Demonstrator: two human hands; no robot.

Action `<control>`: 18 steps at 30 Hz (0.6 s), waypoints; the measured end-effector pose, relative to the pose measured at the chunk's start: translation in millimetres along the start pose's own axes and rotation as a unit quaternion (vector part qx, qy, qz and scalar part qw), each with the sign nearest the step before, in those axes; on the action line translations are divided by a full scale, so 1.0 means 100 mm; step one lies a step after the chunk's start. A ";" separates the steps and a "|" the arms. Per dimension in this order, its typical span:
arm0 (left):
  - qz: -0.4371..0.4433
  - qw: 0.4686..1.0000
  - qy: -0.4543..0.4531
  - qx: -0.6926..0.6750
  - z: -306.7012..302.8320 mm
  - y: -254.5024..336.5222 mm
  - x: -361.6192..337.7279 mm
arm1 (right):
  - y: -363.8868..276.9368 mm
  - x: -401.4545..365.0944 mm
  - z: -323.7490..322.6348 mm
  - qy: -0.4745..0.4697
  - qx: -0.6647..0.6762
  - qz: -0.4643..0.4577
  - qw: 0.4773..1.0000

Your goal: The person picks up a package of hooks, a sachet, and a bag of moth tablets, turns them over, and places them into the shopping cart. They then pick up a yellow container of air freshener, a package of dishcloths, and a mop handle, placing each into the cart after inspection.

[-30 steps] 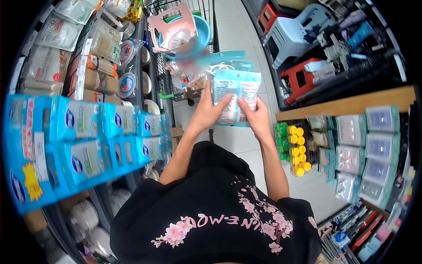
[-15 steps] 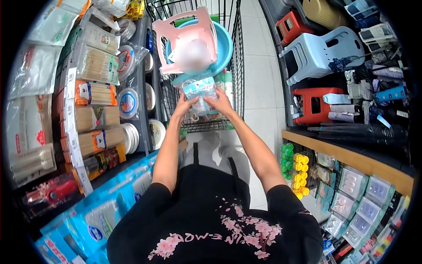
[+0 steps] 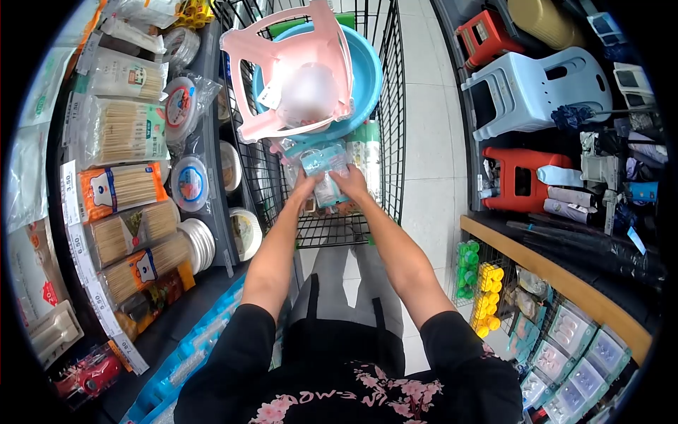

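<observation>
While left hand [image 3: 304, 185] holds packet [image 3: 325, 162], right hand [image 3: 351, 184] too.

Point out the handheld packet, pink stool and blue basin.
Packet [image 3: 325, 161]: head camera view, on its blue upper part.
Pink stool [image 3: 333, 44]: head camera view, on its upper right side.
Blue basin [image 3: 367, 71]: head camera view, on its right wall.

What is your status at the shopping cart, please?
Left hand and right hand holding packet. Packet over cart. Pink stool and blue basin just beyond.
</observation>
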State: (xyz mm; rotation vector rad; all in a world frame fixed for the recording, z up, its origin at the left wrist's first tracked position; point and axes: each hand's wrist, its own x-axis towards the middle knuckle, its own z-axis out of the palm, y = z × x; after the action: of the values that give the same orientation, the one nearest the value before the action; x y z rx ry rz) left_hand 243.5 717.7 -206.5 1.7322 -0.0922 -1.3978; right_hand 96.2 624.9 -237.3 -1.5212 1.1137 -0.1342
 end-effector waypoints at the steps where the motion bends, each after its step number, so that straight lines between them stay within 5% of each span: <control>1: 0.024 1.000 0.009 0.010 -0.01 -0.03 0.07 | 0.00 0.02 0.04 0.043 -0.038 0.003 0.998; 6: 0.096 0.991 0.052 0.076 -0.01 0.01 -0.06 | -0.22 -0.19 0.01 0.102 -0.086 0.022 0.991; 12: 0.050 0.984 0.080 0.153 -0.10 0.04 -0.14 | -0.36 -0.83 -0.19 0.141 -0.060 -0.023 0.988; 16: 0.134 0.965 0.102 0.202 -0.40 -0.50 0.55 | -0.63 -1.68 -0.50 0.164 0.065 -0.035 0.984; 18: 0.083 0.962 0.130 0.225 -0.49 -0.54 0.65 | -0.59 -2.12 -0.60 0.200 0.155 -0.033 0.967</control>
State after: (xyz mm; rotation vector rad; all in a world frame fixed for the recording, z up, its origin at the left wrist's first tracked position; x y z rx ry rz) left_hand 283.2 743.0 -292.0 2.2106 -0.4306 -1.0677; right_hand -22.9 719.7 -67.8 -1.2766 1.2873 -0.6557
